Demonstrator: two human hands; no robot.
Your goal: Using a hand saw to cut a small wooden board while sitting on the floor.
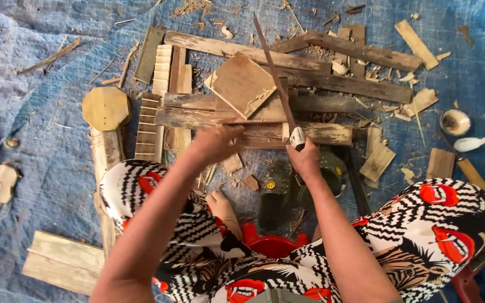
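My right hand (305,159) grips the pale handle of a long thin blade (273,70) that points up and away over a pile of wood. The blade crosses the right edge of a flat, roughly square wooden piece (241,83). My left hand (215,142) rests on the long weathered planks (254,133) just below that piece, fingers curled onto the wood. Whether it grips a plank is unclear. Both forearms reach out from my lap, which is covered in black-and-white patterned cloth with red shapes.
Planks, slats and chips lie scattered on a blue tarp (57,168). An octagonal wood piece (105,108) sits at left, a small bowl (454,121) and a white-handled tool (472,143) at right. A bare foot (223,210), green sandals (276,193) and a red stool (270,244) are below.
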